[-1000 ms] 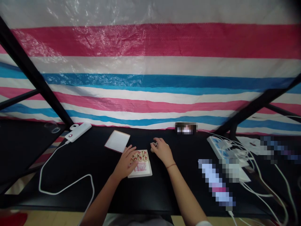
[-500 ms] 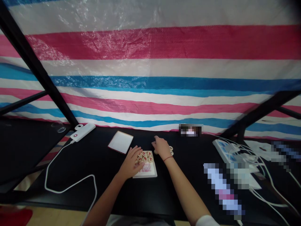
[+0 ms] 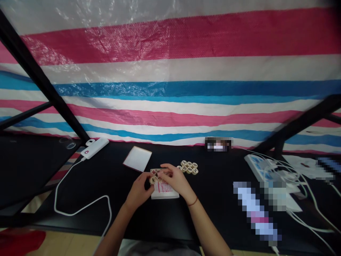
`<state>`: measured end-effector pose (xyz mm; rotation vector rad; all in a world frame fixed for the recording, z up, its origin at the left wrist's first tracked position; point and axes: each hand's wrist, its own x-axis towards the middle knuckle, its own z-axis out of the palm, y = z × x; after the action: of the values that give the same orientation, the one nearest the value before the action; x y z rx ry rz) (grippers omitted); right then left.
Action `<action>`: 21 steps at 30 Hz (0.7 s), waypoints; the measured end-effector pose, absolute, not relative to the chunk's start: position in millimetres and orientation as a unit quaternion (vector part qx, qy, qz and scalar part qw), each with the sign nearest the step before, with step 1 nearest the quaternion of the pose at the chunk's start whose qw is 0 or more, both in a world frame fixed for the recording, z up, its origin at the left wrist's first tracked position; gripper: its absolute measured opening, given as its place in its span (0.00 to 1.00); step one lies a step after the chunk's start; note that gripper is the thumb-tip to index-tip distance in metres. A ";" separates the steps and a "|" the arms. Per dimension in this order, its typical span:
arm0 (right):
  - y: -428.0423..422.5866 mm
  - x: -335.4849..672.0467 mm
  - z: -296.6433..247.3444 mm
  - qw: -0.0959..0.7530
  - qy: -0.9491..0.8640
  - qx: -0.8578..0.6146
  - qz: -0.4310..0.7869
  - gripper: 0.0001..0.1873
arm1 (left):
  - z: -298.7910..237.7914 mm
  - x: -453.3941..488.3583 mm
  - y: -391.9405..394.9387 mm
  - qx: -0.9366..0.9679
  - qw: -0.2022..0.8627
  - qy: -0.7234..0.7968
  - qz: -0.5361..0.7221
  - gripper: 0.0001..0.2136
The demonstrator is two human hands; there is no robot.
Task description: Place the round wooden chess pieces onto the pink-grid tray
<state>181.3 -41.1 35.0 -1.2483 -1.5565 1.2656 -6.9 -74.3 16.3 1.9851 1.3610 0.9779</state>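
A small white box with red print lies on the black table and holds several round wooden chess pieces marked in red. My left hand rests at the box's left side with its fingers curled against the pieces. My right hand lies over the box's far end, fingertips pinched on a piece there. A loose cluster of round pieces with dark marks sits on the table just right of my hands.
The box's white lid lies to the far left of the box. A white power bank with a looping cable is at the left. A power strip with tangled white cables fills the right side. A striped tarp hangs behind the table.
My right hand came from the loose pieces on the right over onto the box, uncovering that cluster. My left hand slid slightly back along the box's left side.
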 end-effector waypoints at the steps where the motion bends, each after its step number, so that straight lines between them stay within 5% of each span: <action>1: -41.5 183.3 33.2 0.387 -0.602 -0.491 0.498 0.21 | 14.7 -8.3 -76.3 0.736 0.263 0.514 0.354 0.12; 16: -60.6 201.7 18.5 0.403 -0.560 -0.503 0.520 0.20 | 9.1 -8.4 -84.0 0.816 0.166 0.501 0.238 0.20; 21: -63.5 204.3 18.3 0.394 -0.578 -0.508 0.502 0.18 | 11.0 -10.8 -86.1 0.837 0.148 0.477 0.222 0.15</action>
<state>204.3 -63.5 18.3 -1.2899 -1.4674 1.2745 -10.8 -86.1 11.0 2.4073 1.3729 0.6384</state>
